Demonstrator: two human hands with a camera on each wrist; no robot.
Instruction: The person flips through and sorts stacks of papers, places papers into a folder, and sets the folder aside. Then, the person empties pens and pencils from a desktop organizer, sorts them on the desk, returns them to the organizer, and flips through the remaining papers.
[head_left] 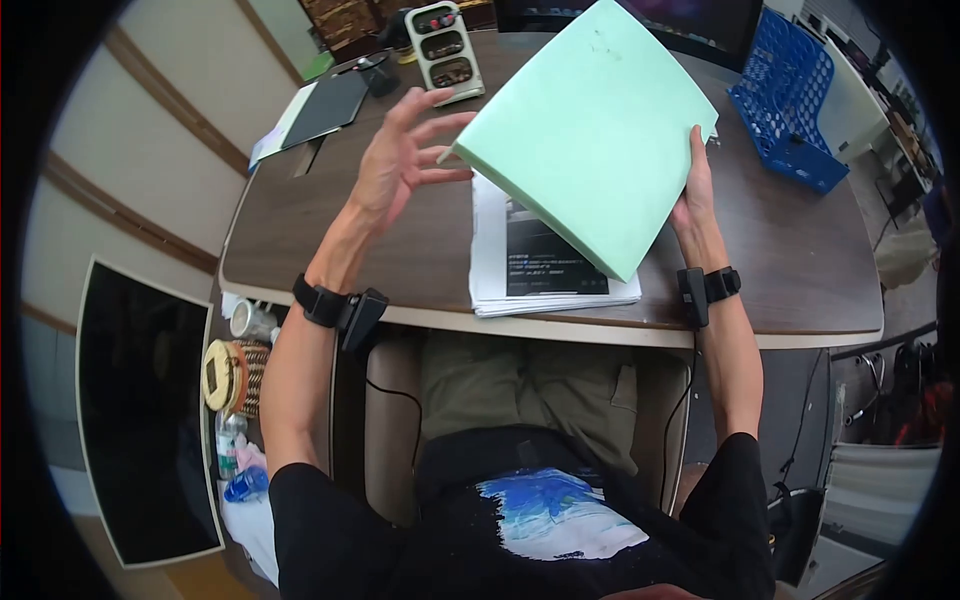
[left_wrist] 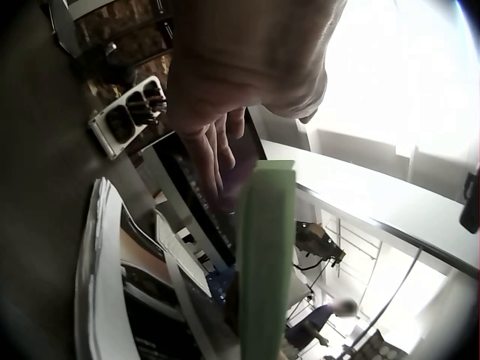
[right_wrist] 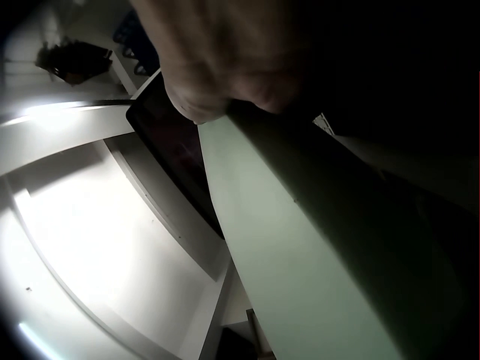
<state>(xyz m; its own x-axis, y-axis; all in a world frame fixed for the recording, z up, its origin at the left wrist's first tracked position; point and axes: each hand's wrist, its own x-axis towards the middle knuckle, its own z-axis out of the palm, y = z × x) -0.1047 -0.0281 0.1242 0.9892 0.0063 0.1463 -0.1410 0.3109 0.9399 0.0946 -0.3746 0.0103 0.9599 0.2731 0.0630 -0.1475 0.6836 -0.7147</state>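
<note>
A pale green box-like block is held tilted above the desk in the head view. The right hand grips its right edge, thumb on the top face and the other fingers hidden beneath. Beside the left corner, the left hand has its fingers spread and relaxed; whether a fingertip touches the block is unclear. The left wrist view has the block's narrow side below the left hand. In the right wrist view the right hand is at the block's end.
Under the block lies a stack of printed papers. Behind stand a white three-slot holder, a pen cup and a monitor. A blue basket is at the back right, a dark folder at the back left.
</note>
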